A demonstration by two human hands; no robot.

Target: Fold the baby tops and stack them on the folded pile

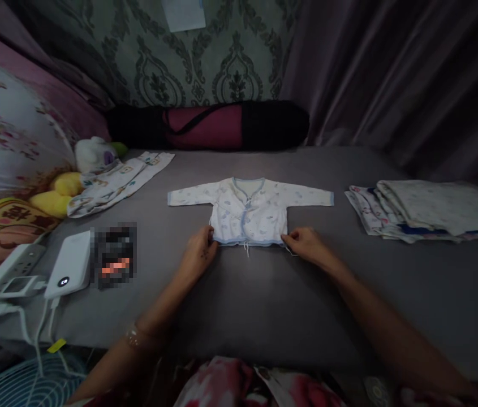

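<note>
A small white baby shirt [249, 212] with blue trim lies front up on the grey surface [264, 316], its sleeves spread to both sides. White tie strings hang from the middle of its lower hem. My left hand [201, 249] pinches the shirt's lower left corner. At the lower right corner, my right hand [306, 244] grips the hem between thumb and fingers. Part of the cloth under the fingertips is hidden.
Folded cloths [438, 209] are stacked at right. On the left lie a printed cloth [124, 183], a plush toy [92, 154], a white power bank [71, 263] and a power strip [3, 277] with cables. A long black and red bag [205, 125] lies along the wall.
</note>
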